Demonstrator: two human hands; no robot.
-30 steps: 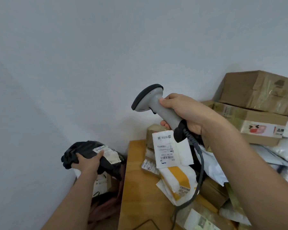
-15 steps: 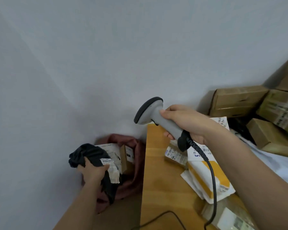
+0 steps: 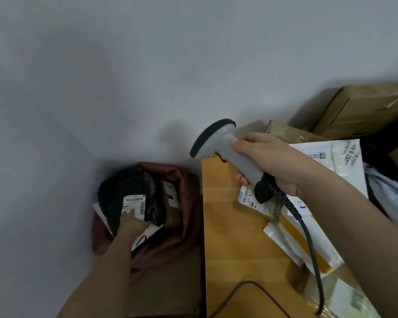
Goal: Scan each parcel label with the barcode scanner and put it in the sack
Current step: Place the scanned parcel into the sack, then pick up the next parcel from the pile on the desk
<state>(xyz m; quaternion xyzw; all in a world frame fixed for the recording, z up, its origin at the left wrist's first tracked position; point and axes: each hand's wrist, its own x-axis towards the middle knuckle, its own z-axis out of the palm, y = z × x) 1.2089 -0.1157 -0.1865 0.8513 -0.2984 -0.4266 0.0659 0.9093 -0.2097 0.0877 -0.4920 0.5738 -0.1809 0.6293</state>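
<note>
Left hand: the left hand (image 3: 130,222) reaches down off the tabletop's edge, fingers lying on the black parcel (image 3: 124,191) at its white label (image 3: 135,203); whether they grip it or only press it down, I cannot tell.
Black parcel: directly beyond the left fingertips, in the mouth of the dark red sack (image 3: 184,226), on top of other parcels there, one of them a brown box (image 3: 170,207). Its long axis runs away from the hand, roughly in line with the forearm.
Right hand: the right hand (image 3: 269,161) is clenched round the grip of the grey barcode scanner (image 3: 225,150), held above the tabletop (image 3: 230,244), head aimed left over the edge towards the sack.
Next parcels: a small labelled box (image 3: 260,203) lies just under the right hand; white and yellow mailers (image 3: 308,244) beside it; brown cartons (image 3: 365,111) farther off.
Turning relation: judged from this, the sack sits to the left of both hands and below them, and the left is much nearer it; the unscanned pile is on the right hand's side, so the left must cross back over the edge to fetch one.
</note>
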